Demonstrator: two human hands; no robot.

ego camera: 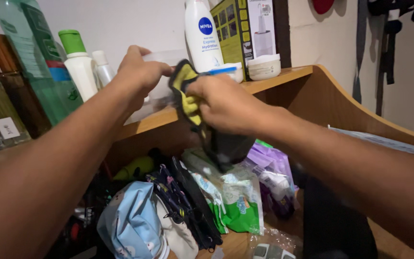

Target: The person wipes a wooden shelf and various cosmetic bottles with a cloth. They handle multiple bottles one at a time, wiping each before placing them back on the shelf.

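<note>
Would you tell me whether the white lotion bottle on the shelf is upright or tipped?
Upright: the white lotion bottle stands vertically on the wooden shelf, behind the right hand.

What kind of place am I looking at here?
Probably a home bedroom or dressing corner: a wooden shelf with a white lotion bottle and cream jar, and fabric pouches below.

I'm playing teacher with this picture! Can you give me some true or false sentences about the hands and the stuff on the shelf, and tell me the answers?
1. The right hand holds a yellow and black cloth. True.
2. The left hand grips the bottle with the green cap. False: it rests on a clear plastic container on the wooden shelf.
3. A tall white bottle stands upright on the shelf. True.
4. The light blue cap sits on the shelf top. False: it lies below, among the packets.
</note>
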